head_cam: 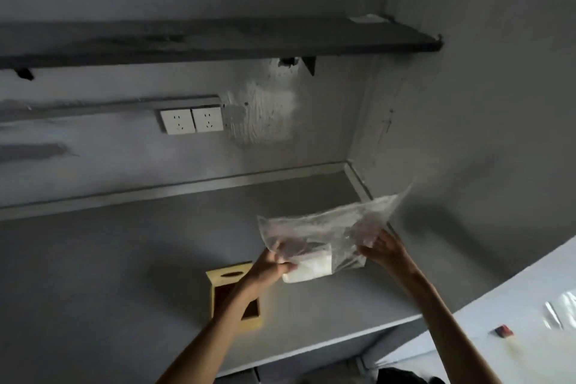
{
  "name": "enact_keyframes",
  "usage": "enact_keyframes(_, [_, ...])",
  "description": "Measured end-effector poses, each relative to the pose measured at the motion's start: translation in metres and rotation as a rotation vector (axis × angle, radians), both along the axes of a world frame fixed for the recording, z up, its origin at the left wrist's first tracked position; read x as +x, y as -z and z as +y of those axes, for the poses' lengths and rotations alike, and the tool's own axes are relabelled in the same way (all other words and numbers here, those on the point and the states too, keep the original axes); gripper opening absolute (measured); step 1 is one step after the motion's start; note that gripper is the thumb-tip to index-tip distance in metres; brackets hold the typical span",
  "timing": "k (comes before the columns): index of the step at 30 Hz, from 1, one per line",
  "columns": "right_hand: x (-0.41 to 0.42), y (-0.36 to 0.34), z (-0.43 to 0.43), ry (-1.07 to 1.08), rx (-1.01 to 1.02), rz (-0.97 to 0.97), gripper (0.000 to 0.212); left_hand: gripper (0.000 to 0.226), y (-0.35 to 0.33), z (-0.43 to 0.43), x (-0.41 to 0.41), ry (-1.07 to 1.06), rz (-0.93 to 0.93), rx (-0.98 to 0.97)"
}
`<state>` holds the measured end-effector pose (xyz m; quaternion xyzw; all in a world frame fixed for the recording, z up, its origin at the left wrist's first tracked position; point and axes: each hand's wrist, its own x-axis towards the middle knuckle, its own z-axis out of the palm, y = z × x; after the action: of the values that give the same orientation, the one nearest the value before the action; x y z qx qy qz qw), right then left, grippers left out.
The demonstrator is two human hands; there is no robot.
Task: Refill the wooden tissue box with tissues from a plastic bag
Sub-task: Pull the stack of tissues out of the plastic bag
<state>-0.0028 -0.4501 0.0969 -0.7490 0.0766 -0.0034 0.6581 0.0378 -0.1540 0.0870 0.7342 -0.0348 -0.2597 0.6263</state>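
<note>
A clear plastic bag (330, 227) is held up above the grey counter (124, 259), tilted with its far corner raised to the right. A white stack of tissues (307, 270) shows at the bag's lower left end, partly sticking out. My left hand (269, 266) grips the bag's lower left edge next to the tissues. My right hand (385, 249) pinches the bag's right side. The yellow wooden tissue box (229, 285) lies on the counter below my left forearm, its open side facing up and its slotted face toward the wall.
A dark wall shelf (218, 40) runs overhead, with two white sockets (191, 120) beneath it. At the right stands a white surface (514, 305) carrying a small red and black item (504, 330) and a piece of clear plastic (561, 309).
</note>
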Motion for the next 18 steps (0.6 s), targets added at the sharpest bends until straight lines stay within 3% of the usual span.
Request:
enact_keyframes(2, [-0.001,0.022,-0.002,-0.010,-0.015,0.041,0.061,0.063,0.008,-0.002,-0.008,-0.046,-0.005,0.020])
enact_keyframes(6, [0.012,0.041,-0.015,0.078,0.016,0.039,0.070,0.034,0.004,-0.006,-0.005,-0.145,-0.082,-0.009])
enact_keyframes(11, [0.020,0.023,-0.030,0.153,-0.125,0.013,0.011,0.013,-0.004,-0.011,0.005,-0.312,-0.255,0.018])
enact_keyframes(18, [0.024,0.026,-0.042,0.106,-0.106,0.032,0.015,0.008,0.012,-0.012,-0.001,-0.450,-0.291,0.024])
